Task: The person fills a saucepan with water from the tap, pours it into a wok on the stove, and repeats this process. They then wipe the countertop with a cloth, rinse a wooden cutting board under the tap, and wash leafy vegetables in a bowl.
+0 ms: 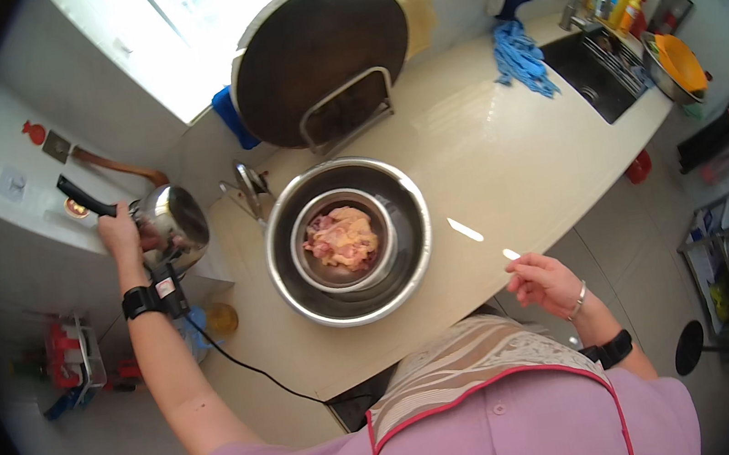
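At the far left, my left hand [122, 236] is closed round the base of the black handle of a shiny steel saucepan [183, 216], which is tilted. My right hand [545, 285] hovers by the counter's front edge with its fingers curled. A small white piece [511, 254] shows at its fingertips. In line with that, over the counter, is a slim, pointed white strip [466, 230]; whether the two are one object I cannot tell. Between my hands, raw chicken pieces [344, 238] fill a steel bowl [302, 259], set inside a large steel basin [283, 286].
A big round dark pan [319, 58] leans in a metal rack [347, 110] behind the basin. A lid [250, 183] stands beside it. Blue gloves [521, 59] lie near the sink [589, 78]. A black cable [250, 371] hangs from my left wrist across the counter edge.
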{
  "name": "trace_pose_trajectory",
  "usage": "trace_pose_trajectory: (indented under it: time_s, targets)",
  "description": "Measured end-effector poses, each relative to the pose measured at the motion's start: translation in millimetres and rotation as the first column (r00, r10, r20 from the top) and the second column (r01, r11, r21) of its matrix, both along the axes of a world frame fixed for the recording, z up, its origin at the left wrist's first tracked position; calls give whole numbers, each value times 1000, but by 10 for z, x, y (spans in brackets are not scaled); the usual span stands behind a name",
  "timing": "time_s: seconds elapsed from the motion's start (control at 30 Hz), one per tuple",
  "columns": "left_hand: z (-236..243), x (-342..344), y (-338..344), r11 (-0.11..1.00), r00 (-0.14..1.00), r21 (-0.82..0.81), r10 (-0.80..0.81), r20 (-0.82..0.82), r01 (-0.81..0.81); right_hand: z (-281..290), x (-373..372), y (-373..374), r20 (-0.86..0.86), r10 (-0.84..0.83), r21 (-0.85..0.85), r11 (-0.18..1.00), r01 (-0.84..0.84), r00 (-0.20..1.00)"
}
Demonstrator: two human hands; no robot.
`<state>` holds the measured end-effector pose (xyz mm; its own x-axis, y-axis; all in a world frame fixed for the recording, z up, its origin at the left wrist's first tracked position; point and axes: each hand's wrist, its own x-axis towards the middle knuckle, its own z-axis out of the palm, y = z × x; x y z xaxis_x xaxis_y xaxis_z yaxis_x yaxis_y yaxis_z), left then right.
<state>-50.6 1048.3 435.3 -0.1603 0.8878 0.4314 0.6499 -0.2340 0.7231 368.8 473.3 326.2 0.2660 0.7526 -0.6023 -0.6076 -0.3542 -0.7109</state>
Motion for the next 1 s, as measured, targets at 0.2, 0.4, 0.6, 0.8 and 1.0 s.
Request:
trace_pose_trajectory:
  time_s: [0.2, 0.4, 0.6, 0.8, 1.0]
  targets:
    - [292, 183, -235, 979, 979, 169, 139, -147, -114, -35, 3, -19, 8, -31, 33, 999, 31, 999]
    - [647, 295, -257, 993, 960, 97, -84, 267, 60, -141, 37, 69, -43, -9, 63, 998, 11, 999]
    - [798, 298, -178, 979, 934, 125, -192, 300, 161, -163, 39, 139, -37, 5, 54, 999, -3, 999]
    - [889, 344, -205, 978, 934, 165, -175, 311, 128, -180, 20, 208, -58, 4, 48, 999, -1, 998]
    - [919, 335, -280, 972, 894, 149, -224, 387, 179, -175, 4, 240, -57, 14, 49, 999, -12, 998]
